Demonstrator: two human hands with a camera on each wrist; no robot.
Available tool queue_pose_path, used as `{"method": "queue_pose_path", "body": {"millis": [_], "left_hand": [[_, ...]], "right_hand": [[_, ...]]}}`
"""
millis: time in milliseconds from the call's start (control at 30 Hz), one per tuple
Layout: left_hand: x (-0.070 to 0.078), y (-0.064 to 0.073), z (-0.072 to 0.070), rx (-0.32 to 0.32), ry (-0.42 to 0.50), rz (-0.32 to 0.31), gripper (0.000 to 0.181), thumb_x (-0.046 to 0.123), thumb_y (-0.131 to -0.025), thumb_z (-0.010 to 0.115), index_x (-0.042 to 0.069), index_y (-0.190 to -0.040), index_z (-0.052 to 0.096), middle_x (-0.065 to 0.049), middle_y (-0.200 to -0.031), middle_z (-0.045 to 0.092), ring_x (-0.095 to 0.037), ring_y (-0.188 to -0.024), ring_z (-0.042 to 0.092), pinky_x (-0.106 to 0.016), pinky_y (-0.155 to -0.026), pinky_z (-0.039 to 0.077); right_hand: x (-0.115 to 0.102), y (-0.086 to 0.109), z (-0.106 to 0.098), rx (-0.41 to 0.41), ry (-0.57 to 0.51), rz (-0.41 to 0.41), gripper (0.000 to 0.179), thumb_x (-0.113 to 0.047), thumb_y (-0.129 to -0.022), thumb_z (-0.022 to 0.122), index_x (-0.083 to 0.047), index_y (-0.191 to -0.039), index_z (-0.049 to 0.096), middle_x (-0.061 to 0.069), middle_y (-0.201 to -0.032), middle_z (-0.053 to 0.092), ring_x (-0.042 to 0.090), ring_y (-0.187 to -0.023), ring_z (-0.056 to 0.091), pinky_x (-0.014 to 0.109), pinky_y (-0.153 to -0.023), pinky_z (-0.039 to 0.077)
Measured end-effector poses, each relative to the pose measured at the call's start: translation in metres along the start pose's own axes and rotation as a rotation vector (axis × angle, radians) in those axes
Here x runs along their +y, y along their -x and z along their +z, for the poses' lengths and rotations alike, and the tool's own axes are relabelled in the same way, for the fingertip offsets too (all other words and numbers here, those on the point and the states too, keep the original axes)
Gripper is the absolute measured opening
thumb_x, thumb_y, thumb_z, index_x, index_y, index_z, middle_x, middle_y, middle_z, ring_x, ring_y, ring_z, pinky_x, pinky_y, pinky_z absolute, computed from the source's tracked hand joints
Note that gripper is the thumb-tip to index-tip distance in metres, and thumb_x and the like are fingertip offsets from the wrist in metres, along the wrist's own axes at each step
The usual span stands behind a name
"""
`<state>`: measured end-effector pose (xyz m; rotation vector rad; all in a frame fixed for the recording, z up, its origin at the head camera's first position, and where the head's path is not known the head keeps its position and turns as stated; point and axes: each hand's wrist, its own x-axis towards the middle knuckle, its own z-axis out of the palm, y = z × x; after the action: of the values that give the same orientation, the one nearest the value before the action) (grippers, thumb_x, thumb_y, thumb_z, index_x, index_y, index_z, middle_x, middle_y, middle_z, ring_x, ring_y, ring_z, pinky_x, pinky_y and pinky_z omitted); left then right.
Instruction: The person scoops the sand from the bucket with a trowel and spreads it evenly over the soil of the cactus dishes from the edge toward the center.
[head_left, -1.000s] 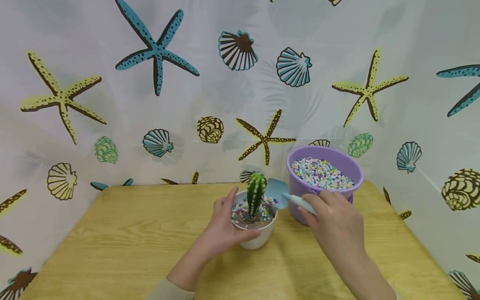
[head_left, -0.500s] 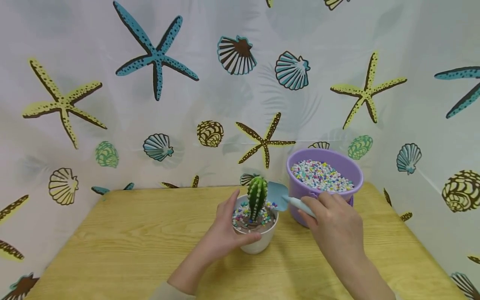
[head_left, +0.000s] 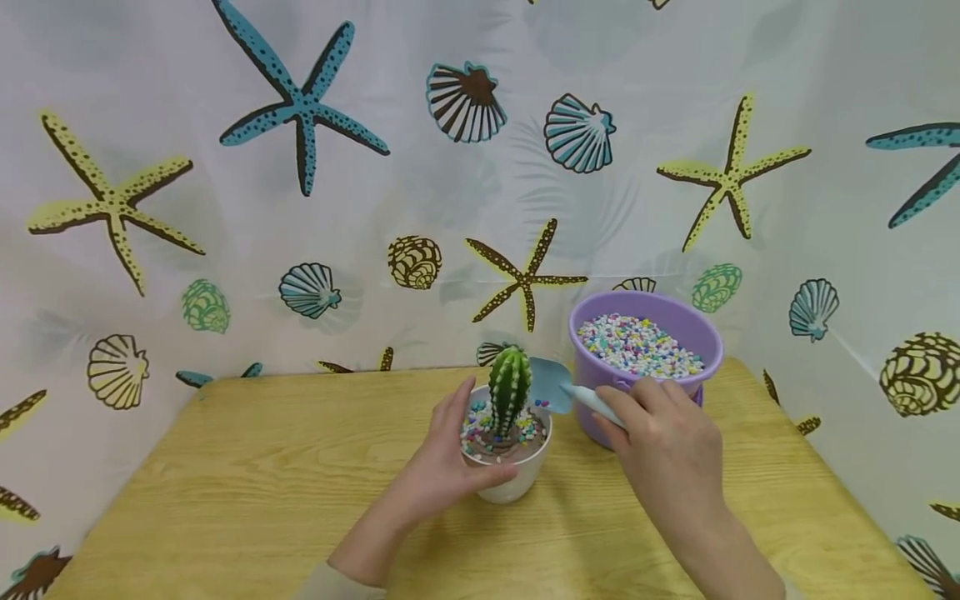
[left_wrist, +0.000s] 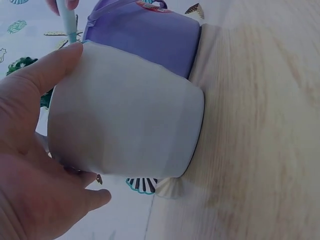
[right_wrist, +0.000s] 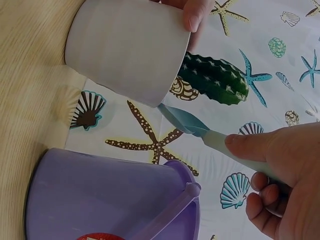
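A small green cactus (head_left: 509, 390) stands upright in a white flower pot (head_left: 513, 483), with brown soil and many coloured pebbles round its base. My left hand (head_left: 447, 463) holds the pot at its left side, the thumb across the near rim. My right hand (head_left: 673, 446) grips the pale handle of a light blue toy shovel (head_left: 551, 383). The shovel's blade rests at the pot's right rim, tilted toward the cactus, with a few pebbles on it. In the right wrist view the blade's tip (right_wrist: 172, 116) meets the rim.
A purple bucket (head_left: 592, 375) filled with pebbles (head_left: 641, 346) stands behind and right of the pot, close to the right hand. All sit on a wooden table (head_left: 262, 483). A white curtain (head_left: 360, 200) printed with starfish and shells surrounds the back and sides.
Pebbles have slid off the shovel's blade into the pot, so fewer lie on it now. Both hands keep their hold. The whole view shifts slightly.
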<state>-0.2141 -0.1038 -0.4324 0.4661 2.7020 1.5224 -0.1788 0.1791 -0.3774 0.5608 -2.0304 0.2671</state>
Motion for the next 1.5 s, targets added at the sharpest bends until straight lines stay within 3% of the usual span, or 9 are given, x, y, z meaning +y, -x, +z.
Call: {"method": "queue_pose_path", "body": {"millis": [200, 500, 633, 800, 967, 1167, 1500], "left_hand": [[0.003, -0.002, 0.005, 0.047, -0.017, -0.036, 0.132, 0.04, -0.08, 0.102, 0.022, -0.179, 0.016, -0.025, -0.17, 0.019, -0.055, -0.148, 0.043, -0.069, -0.117, 0.044], [-0.001, -0.004, 0.0, -0.021, -0.005, 0.004, 0.13, 0.045, -0.087, 0.096, 0.019, -0.179, 0.008, -0.021, -0.181, 0.004, -0.054, -0.16, 0.027, -0.071, -0.122, 0.036], [-0.004, -0.007, -0.003, -0.025, -0.042, -0.004, 0.131, 0.051, -0.087, 0.095, 0.013, -0.179, 0.009, -0.022, -0.181, 0.011, -0.051, -0.161, 0.028, -0.07, -0.125, 0.031], [-0.005, -0.01, -0.002, -0.012, -0.07, -0.016, 0.131, 0.055, -0.085, 0.095, 0.008, -0.178, 0.015, -0.024, -0.179, 0.016, -0.053, -0.156, 0.036, -0.069, -0.123, 0.036], [-0.007, -0.012, 0.0, -0.004, -0.055, -0.014, 0.128, 0.052, -0.087, 0.094, 0.006, -0.177, 0.015, -0.023, -0.179, 0.011, -0.054, -0.154, 0.037, -0.069, -0.121, 0.039], [-0.011, -0.011, -0.001, -0.017, -0.055, -0.029, 0.13, 0.057, -0.086, 0.094, 0.008, -0.177, 0.015, -0.024, -0.18, 0.018, -0.051, -0.157, 0.035, -0.07, -0.123, 0.035], [-0.01, -0.013, -0.001, -0.014, -0.049, -0.027, 0.129, 0.059, -0.084, 0.094, 0.01, -0.177, 0.019, -0.024, -0.177, 0.025, -0.051, -0.154, 0.04, -0.07, -0.12, 0.039]], "right_hand": [[-0.001, 0.0, 0.001, 0.005, 0.002, 0.008, 0.042, -0.009, -0.073, 0.105, -0.016, -0.11, 0.086, 0.003, -0.083, 0.061, 0.026, -0.071, 0.056, 0.038, -0.052, 0.049], [0.0, 0.002, 0.004, 0.015, 0.013, 0.016, 0.039, -0.009, -0.076, 0.102, -0.015, -0.111, 0.085, 0.004, -0.083, 0.062, 0.026, -0.071, 0.058, 0.038, -0.055, 0.05], [0.002, 0.0, 0.003, 0.021, 0.019, 0.022, 0.034, -0.011, -0.08, 0.1, -0.013, -0.11, 0.084, 0.005, -0.086, 0.066, 0.028, -0.073, 0.061, 0.038, -0.056, 0.051], [0.005, -0.001, -0.001, 0.024, 0.03, 0.04, 0.03, -0.015, -0.083, 0.099, -0.012, -0.109, 0.084, 0.005, -0.088, 0.071, 0.028, -0.072, 0.063, 0.04, -0.056, 0.053], [0.011, -0.002, -0.006, 0.022, 0.042, 0.04, 0.033, -0.016, -0.08, 0.1, -0.01, -0.108, 0.083, 0.005, -0.087, 0.07, 0.028, -0.069, 0.061, 0.039, -0.053, 0.051], [0.016, -0.006, -0.011, 0.027, 0.07, 0.026, 0.034, -0.015, -0.08, 0.099, -0.011, -0.109, 0.083, 0.005, -0.084, 0.067, 0.028, -0.067, 0.063, 0.039, -0.048, 0.048], [0.036, -0.02, -0.026, 0.02, 0.066, 0.049, 0.036, -0.014, -0.077, 0.102, -0.01, -0.11, 0.086, 0.005, -0.08, 0.069, 0.026, -0.061, 0.061, 0.037, -0.044, 0.045]]}}
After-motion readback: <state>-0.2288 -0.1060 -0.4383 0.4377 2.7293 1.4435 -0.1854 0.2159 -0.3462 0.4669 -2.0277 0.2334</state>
